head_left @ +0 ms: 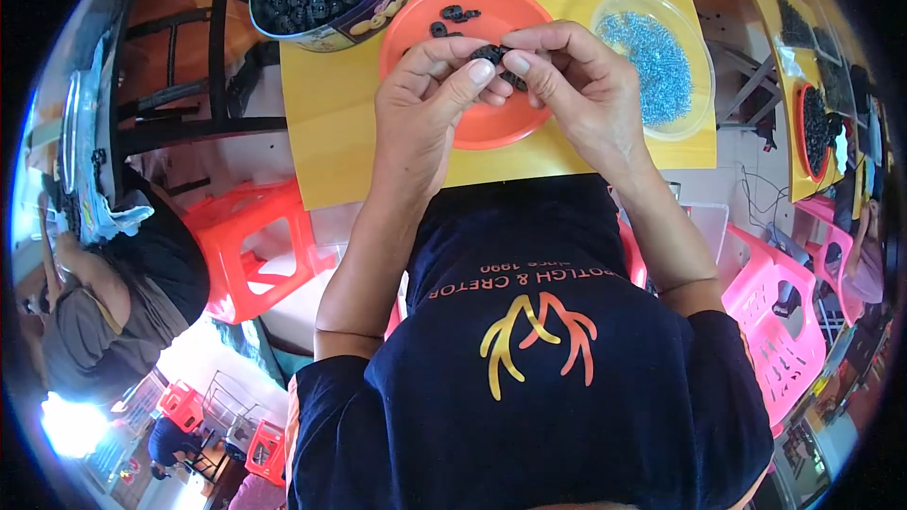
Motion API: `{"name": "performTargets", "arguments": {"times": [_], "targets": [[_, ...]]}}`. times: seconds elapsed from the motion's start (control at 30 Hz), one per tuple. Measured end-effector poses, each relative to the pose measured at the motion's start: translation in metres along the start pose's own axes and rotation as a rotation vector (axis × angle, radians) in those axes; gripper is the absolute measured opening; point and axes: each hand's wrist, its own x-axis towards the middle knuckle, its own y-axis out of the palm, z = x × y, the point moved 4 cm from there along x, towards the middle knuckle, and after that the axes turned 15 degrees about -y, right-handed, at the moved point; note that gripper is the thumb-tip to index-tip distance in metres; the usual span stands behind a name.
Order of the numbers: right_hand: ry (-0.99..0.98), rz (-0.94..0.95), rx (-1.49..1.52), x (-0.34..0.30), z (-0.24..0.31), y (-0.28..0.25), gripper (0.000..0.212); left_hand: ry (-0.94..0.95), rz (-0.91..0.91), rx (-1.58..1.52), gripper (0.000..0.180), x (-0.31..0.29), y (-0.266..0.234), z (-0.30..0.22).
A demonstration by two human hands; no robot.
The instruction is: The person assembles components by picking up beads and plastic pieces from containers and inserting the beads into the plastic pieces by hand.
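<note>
Over a round orange plate [482, 127], both hands meet at a small black ribbed part [488, 54]. My left hand [423, 99] pinches it between thumb and forefinger. Closed in a pinch from the other side, my right hand [593, 85] grips the same part, and its fingertips partly cover it. More dark material shows just below the fingertips; whether it is joined to the held part, I cannot tell. Several loose black pieces [458, 13] lie on the far half of the plate, some of them half hidden by my left hand.
A large tin [364, 26] heaped with black pieces stands at the far left of the yellow table [331, 132]. Right of the plate sits a clear round tub [701, 99] of blue beads [652, 66]. Red stools [248, 246] and pink chairs [779, 321] flank me; a seated person is at left.
</note>
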Motion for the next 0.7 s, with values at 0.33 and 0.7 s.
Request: {"name": "performTargets", "arguments": {"times": [0.33, 0.7], "targets": [[-0.215, -0.048, -0.120, -0.001, -0.001, -0.006, 0.011, 0.014, -0.018, 0.041, 0.020, 0.004, 0.010, 0.000], [-0.412, -0.084, -0.386, 0.002, 0.005, -0.011, 0.012, 0.015, -0.035, -0.065, 0.018, 0.011, 0.021, 0.008]]}}
